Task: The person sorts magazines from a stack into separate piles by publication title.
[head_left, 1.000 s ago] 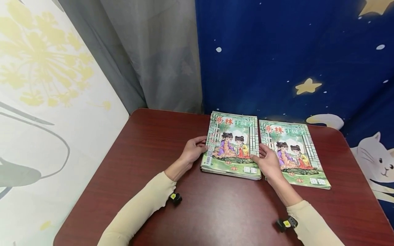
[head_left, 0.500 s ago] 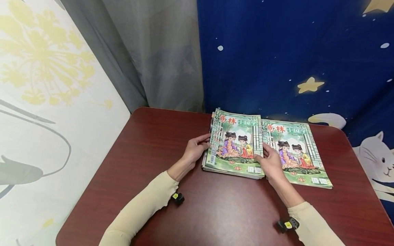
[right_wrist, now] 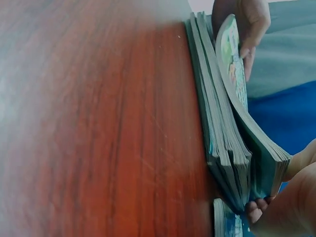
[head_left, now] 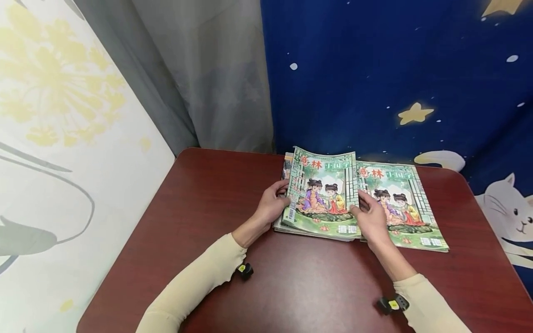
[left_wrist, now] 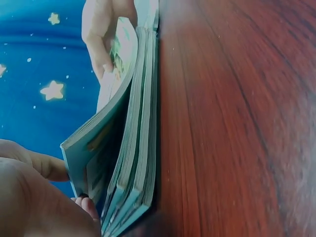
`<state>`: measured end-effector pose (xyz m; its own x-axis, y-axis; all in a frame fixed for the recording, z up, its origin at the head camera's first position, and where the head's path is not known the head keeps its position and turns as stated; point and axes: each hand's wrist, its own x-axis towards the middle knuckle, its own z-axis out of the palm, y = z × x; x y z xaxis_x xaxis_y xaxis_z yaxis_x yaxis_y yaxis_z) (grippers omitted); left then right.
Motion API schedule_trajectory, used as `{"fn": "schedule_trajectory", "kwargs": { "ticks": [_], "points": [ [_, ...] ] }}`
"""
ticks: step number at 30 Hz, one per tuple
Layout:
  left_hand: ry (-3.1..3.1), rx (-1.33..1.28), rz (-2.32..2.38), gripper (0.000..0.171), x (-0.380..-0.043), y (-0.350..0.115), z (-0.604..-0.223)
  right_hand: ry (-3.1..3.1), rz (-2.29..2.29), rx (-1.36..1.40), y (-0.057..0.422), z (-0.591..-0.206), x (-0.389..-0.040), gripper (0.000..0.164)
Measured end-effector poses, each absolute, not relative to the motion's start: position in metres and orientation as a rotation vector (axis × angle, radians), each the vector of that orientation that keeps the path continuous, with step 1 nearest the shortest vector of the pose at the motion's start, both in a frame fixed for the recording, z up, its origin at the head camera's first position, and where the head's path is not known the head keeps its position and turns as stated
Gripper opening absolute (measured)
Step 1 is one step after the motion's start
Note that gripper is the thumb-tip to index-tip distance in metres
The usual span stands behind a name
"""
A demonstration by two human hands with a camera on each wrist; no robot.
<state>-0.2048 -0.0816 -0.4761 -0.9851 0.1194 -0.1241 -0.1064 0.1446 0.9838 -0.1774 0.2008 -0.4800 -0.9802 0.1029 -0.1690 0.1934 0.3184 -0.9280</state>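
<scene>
— What could be read on the top magazine [head_left: 322, 196]?
— Red characters "意林" headed its cover, and the same title stood on the second magazine [head_left: 395, 203] beside it; the smaller print was illegible

I count 2 hands: left hand [head_left: 272, 207], right hand [head_left: 370, 219], both on 1 top magazine [head_left: 322, 196]. Below it 1 stack of magazines [left_wrist: 136, 163]; exact no. of copies can't be told from the edges, approx. 3–4 seen. 1 single magazine [head_left: 405, 203] lies to the right. 1 worktop [head_left: 291, 277]. 2 wrist cams, 1 per arm. 2 sleeves.
</scene>
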Motion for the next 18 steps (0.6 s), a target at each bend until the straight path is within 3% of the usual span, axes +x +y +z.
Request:
{"fn": "schedule_trajectory", "kwargs": {
  "ticks": [18],
  "points": [
    [2.077, 0.136, 2.087, 0.071, -0.187, -0.026, -0.468, 2.149, -2.12, 0.527, 0.252, -0.467, -0.152, 0.066]
  ]
}}
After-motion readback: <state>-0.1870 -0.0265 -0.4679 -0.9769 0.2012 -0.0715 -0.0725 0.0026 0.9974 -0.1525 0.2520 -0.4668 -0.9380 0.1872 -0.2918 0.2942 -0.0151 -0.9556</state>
